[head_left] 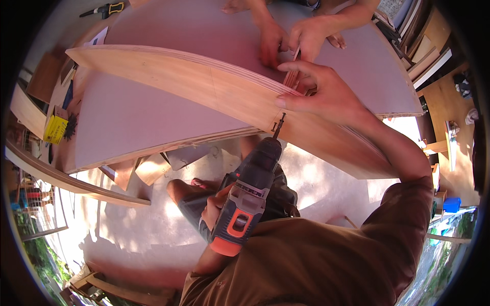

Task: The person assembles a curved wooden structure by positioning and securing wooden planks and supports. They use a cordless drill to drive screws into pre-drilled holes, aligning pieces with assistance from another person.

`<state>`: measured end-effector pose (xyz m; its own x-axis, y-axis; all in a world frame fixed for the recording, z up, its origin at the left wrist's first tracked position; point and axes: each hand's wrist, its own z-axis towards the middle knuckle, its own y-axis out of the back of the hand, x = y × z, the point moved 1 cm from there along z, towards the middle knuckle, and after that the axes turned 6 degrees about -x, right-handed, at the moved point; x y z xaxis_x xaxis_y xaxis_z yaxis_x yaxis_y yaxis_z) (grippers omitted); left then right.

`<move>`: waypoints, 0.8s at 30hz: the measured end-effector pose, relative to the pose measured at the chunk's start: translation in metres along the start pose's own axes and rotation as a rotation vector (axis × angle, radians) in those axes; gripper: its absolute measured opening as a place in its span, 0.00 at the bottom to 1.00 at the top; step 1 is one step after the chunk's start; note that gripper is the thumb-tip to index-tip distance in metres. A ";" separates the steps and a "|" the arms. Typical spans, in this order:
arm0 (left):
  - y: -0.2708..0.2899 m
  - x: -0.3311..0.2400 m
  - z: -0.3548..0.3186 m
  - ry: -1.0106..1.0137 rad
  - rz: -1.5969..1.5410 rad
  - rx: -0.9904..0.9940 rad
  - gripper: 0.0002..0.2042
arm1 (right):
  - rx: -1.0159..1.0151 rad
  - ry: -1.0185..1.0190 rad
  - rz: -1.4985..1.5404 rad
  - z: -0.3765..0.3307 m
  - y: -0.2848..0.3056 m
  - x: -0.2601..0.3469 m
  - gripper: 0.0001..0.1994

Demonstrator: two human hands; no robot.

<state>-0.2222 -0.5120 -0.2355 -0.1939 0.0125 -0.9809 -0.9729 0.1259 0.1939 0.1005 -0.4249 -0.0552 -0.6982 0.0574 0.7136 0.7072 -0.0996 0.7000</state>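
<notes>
My left hand (213,208) is closed around the grip of a black, grey and orange cordless drill (247,196). The drill's bit reaches up to a dark screw (282,121) at the face of a long, curved plywood strip (214,84) standing on edge. My right hand (324,94) clasps the strip's top edge, thumb on the near face and fingers behind. Across from me, a co-worker's left-side hand (273,43) and other hand (309,38) hold a small plywood piece (292,77) against the strip's far side; my fingers partly hide it.
Beneath the strip lies a large grey-faced panel (153,115) with a rounded edge. A yellow box (56,127) with dark screws beside it is at left. A yellow-and-black tool (109,9) lies at far left. Wood offcuts (426,56) are stacked at far right.
</notes>
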 end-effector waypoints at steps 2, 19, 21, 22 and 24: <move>0.000 -0.004 -0.002 -0.100 0.073 -0.018 0.10 | 0.003 -0.007 0.002 0.000 0.000 0.001 0.37; -0.006 0.026 -0.013 0.053 0.205 -0.001 0.21 | -0.003 -0.033 0.038 -0.002 -0.002 0.004 0.38; -0.003 0.018 -0.011 -0.141 0.227 -0.025 0.21 | -0.004 -0.035 0.039 -0.002 -0.002 0.003 0.37; -0.002 0.015 -0.010 -0.106 0.166 -0.018 0.21 | -0.005 -0.036 0.040 -0.002 -0.002 0.003 0.37; -0.001 0.010 -0.008 -0.161 0.142 -0.012 0.21 | -0.007 -0.033 0.017 -0.002 -0.002 0.002 0.37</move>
<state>-0.2238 -0.5202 -0.2452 -0.3079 0.1879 -0.9327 -0.9388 0.0994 0.3299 0.0978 -0.4264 -0.0551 -0.6819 0.0883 0.7261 0.7181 -0.1074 0.6876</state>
